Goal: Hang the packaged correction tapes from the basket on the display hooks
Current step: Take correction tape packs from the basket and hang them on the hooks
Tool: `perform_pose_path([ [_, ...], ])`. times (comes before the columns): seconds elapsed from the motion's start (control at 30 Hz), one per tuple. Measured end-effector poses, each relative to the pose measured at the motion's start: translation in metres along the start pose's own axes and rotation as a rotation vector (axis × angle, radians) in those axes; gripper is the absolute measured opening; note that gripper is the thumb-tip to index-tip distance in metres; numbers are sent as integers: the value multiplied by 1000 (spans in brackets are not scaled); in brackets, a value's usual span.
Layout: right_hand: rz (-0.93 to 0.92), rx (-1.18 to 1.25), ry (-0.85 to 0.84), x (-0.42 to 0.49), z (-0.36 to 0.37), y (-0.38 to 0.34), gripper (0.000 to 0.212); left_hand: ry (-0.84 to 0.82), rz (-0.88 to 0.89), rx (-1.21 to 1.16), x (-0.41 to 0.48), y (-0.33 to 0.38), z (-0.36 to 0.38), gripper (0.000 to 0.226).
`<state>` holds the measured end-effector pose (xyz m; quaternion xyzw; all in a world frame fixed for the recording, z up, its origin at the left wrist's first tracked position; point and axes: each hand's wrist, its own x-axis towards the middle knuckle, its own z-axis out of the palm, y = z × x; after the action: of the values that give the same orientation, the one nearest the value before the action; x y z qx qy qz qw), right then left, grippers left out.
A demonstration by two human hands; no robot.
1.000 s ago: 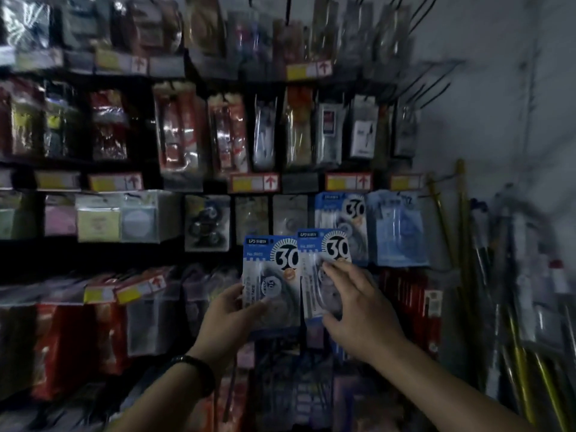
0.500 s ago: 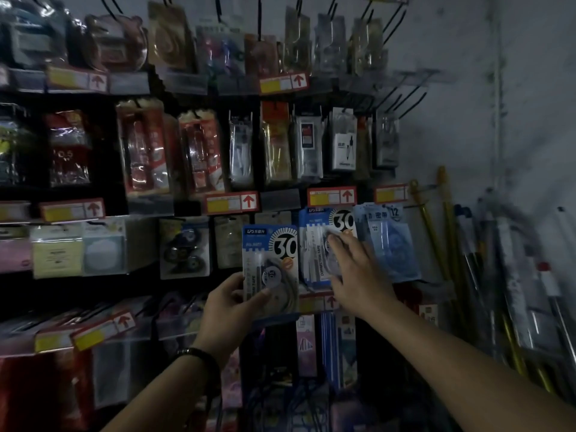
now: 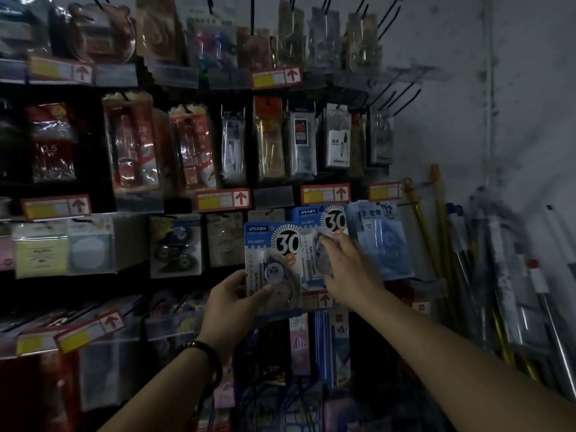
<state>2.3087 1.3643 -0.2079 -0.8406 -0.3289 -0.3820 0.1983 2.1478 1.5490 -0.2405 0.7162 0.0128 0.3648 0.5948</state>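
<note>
the left hand [image 3: 237, 296] grips a packaged correction tape [image 3: 272, 260] by its lower part, thumb across the clear blister at the front and fingers behind the card. this pack stands close to upright in front of the display rack [image 3: 184, 203], near the rack's right edge. its long axis runs up and down, the blue header with the big "30" points up, and the printed face is turned toward the camera. a dark bracelet [image 3: 204, 353] sits on the left wrist.

just to the right, a second correction tape pack [image 3: 321, 227] of the same kind is up against the rack, also upright with its "30" at the top. its top edge lies just below a red-arrow price tag [image 3: 325, 194]. the held pack overlaps its left edge. the right hand [image 3: 350, 271] lies over this second pack's blister with fingers spread on the front. the thumb is hidden, so i cannot tell whether it pinches the pack or only presses it. whether the card sits on a hook is also hidden.

pale blue packs [image 3: 381, 241] marked "12" hang beside it at the rack's right edge. long poles [image 3: 436, 232] lean on the wall beyond.
</note>
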Motion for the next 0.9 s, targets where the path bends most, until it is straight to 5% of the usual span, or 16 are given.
perform_pose_path([
  [0.13,-120,78,162,-18,-12,-12,61,4,18,16,7,2,9,21],
  [0.37,-229,79,47,-46,-18,-26,90,-68,49,-23,13,8,40,21],
  [0.53,-157,124,-2,-49,-18,-17,91,-113,143,192,16,8,48,18],
  [0.7,-35,66,41,-41,-9,-6,86,-154,242,690,10,4,35,19],
  [0.9,24,57,71,-22,-6,-3,80,-290,237,897,2,3,19,14],
])
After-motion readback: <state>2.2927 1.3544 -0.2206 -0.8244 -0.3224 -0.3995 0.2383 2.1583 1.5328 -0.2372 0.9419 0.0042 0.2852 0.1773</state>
